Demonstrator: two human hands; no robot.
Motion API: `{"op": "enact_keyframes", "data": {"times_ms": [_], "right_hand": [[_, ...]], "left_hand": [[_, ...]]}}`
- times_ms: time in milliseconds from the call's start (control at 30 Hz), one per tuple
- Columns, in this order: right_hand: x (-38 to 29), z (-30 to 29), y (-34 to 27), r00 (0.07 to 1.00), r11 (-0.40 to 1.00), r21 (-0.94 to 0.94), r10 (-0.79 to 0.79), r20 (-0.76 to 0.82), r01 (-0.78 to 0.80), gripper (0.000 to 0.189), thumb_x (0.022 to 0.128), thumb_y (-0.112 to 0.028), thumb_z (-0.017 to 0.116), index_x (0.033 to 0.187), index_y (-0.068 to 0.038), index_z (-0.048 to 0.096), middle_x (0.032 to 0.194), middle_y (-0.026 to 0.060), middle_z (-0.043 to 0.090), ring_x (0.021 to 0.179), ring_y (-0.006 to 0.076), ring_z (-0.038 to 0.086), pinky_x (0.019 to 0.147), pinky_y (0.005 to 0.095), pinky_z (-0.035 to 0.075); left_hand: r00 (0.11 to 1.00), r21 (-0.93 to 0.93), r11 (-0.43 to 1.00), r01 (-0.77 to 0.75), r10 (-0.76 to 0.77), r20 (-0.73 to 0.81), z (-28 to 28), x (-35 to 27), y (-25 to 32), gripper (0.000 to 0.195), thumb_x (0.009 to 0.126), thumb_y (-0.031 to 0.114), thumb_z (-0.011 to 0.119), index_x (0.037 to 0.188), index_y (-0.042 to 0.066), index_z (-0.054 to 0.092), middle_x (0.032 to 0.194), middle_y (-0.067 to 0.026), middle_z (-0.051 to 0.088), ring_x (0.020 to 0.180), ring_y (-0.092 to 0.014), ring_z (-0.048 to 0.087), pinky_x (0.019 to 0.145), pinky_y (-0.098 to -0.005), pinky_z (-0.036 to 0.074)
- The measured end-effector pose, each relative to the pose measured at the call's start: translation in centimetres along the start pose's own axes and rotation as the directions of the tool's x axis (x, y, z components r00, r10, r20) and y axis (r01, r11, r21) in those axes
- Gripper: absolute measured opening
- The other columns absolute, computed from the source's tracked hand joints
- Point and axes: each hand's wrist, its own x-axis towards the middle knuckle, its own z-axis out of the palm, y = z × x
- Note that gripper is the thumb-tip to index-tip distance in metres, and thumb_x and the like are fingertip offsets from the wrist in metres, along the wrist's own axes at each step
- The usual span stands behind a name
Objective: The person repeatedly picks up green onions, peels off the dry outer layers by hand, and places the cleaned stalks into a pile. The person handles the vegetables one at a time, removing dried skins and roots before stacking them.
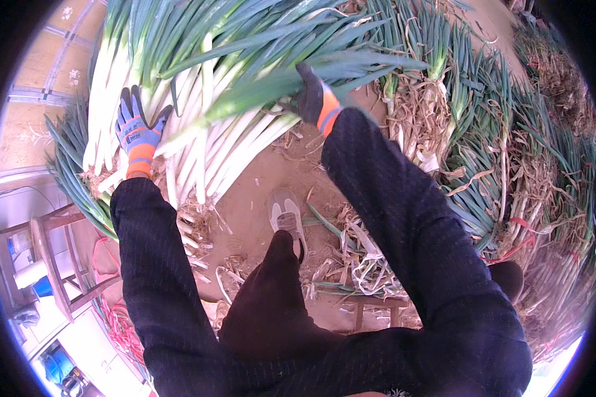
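A large pile of green onions with white stalks [228,144] lies before me, leaves pointing away. My left hand [140,124], in a grey and orange work glove, rests on the white stalks at the left of the pile, its fingers spread. My right hand [311,97], in a matching glove, is at the pile's right side, beside a blurred green onion [238,99] that slants across the others, its white end near my left hand. Whether my right fingers hold its leaves cannot be told.
Untrimmed onion bundles with dry brown skins [422,109] stand along the right. Peeled scraps [369,258] lie on the dirt floor near my shoe [285,211]. A low wooden stool [377,302] is close to my legs. At the left are a wooden chair [50,258] and pink-red ties [122,322].
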Motion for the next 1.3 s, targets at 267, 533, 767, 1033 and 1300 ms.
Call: {"op": "enact_keyframes", "data": {"times_ms": [267,533,767,1033,1300], "right_hand": [[12.3,-4.5,-5.8,0.99,0.927,-0.349,0.12,-0.08,-0.141,0.04,0.087,-0.026,0.057,0.123,-0.016,0.044,0.111,0.006,0.056,0.096,0.0239,0.058,0.082,0.0456,0.049],[7.6,-7.4,-13.1,0.972,0.688,-0.687,0.177,-0.156,-0.235,0.036,0.086,-0.026,0.059,0.12,-0.017,0.05,0.09,0.0108,0.06,0.074,0.024,0.063,0.061,0.039,0.052],[-4.6,-20.0,-19.3,0.973,0.933,-0.359,-0.114,-0.199,0.035,0.028,0.087,-0.031,0.061,0.095,-0.004,0.064,0.075,0.0081,0.063,0.059,0.0165,0.059,0.049,0.0306,0.045],[-19.7,-27.6,-1.4,0.91,0.19,-0.912,-0.135,-0.392,-0.364,0.045,0.08,-0.041,0.059,0.109,-0.006,0.061,0.1,0.0188,0.064,0.097,0.034,0.06,0.086,0.0405,0.046],[-19.0,-28.4,-0.7,0.91,0.115,-0.913,-0.099,-0.404,-0.393,0.042,0.081,-0.04,0.058,0.108,-0.009,0.061,0.1,0.0198,0.063,0.094,0.0346,0.061,0.082,0.0422,0.047]], "left_hand": [[0.992,-0.032,0.999,0.0,0.004,0.13,-0.5,-2.8,4.1,0.114,0.058,0.066,0.069,0.143,0.007,0.021,0.145,-0.0173,0.024,0.13,-0.04,0.026,0.105,-0.0481,0.024],[0.99,0.053,0.998,-0.024,0.017,0.137,-1.2,-2.4,4.8,0.114,0.058,0.068,0.067,0.144,0.009,0.02,0.146,-0.0171,0.024,0.131,-0.041,0.025,0.106,-0.0492,0.022],[0.917,0.431,0.891,-0.141,-0.047,0.397,-2.7,-1.7,8.0,0.11,0.064,0.073,0.058,0.146,0.014,0.015,0.148,-0.0103,0.023,0.134,-0.035,0.023,0.106,-0.0495,0.02],[0.856,0.406,0.859,-0.313,0.069,0.513,-4.6,-1.4,11.1,0.109,0.062,0.072,0.06,0.146,0.017,0.017,0.151,-0.0143,0.009,0.137,-0.042,0.008,0.107,-0.0576,0.012],[0.616,0.05,0.88,-0.472,0.289,0.733,-3.1,-2.8,16.5,0.089,0.068,0.056,0.063,0.143,0.028,0.025,0.149,-0.0189,0.012,0.134,-0.044,0.014,0.105,-0.0609,0.011]]}}
